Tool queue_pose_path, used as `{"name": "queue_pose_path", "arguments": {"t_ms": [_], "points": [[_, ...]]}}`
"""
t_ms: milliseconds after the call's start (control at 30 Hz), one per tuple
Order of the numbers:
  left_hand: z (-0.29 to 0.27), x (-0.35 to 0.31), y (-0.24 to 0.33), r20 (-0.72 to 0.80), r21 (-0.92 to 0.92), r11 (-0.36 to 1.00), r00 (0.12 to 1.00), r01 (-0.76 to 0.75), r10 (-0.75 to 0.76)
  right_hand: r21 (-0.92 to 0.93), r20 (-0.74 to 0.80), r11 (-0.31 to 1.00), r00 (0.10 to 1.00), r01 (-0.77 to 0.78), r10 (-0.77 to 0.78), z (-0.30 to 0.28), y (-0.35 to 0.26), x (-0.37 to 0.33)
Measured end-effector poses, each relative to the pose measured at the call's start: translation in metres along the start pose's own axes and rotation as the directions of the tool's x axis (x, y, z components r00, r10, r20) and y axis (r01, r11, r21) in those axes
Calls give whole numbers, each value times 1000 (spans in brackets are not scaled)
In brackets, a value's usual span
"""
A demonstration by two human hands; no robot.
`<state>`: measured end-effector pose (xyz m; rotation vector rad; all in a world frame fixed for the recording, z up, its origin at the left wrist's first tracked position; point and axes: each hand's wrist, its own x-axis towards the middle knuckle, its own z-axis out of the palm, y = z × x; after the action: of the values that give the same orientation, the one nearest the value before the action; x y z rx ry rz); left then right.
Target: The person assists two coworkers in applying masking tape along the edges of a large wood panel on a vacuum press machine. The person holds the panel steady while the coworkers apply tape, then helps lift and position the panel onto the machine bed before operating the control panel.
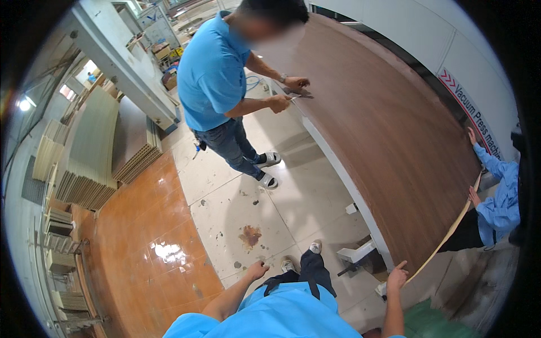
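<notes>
Two bare hands here, spread well apart. Left hand hangs out over the pale tile floor, fingers loosely curled, can't tell if anything's tucked inside. Right hand is at the near corner of this big brown wood-grain sheet, index finger stretched out along the corner and the rest bent. Can't really tell if it's pinching the edge or just resting there

The sheet lies flat on a long white-edged table, running from that hand right up to the top of the view. A narrow tan strip follows its near end, from beside the right hand over to a co-worker in a blue shirt, who has one hand at the strip and the other farther up the sheet's edge

Another co-worker in a light blue polo leans over the long side, both hands by the edge, something small and pale in one, too tiny to make out. Behind the table there's a white machine panel, and over on the left, stacked boards beside an orange floor
</notes>
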<state>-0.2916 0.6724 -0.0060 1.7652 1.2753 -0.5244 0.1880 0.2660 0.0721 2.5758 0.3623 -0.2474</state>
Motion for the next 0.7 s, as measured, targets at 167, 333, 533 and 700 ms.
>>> {"name": "queue_pose_path", "arguments": {"t_ms": [167, 333, 533, 700], "points": [[7, -20, -54, -74, -64, 995, 994, 77, -82, 102, -69, 993, 996, -55, 62, 24, -3, 15], [22, -32, -76, -11, -90, 975, 979, 204, -206, -21, -46, 997, 996, -74, 73, 32, -6, 27], [33, -25, -51, -56, -166, 981, 992, 100, -111, -27, -161, 997, 984, -78, 72, 38, -7, 26], [22, -11, -14, 3, -244, 968, 998, 62, -63, -45, -80, 999, 997, -13, 9, 29, -5, 16]]}}
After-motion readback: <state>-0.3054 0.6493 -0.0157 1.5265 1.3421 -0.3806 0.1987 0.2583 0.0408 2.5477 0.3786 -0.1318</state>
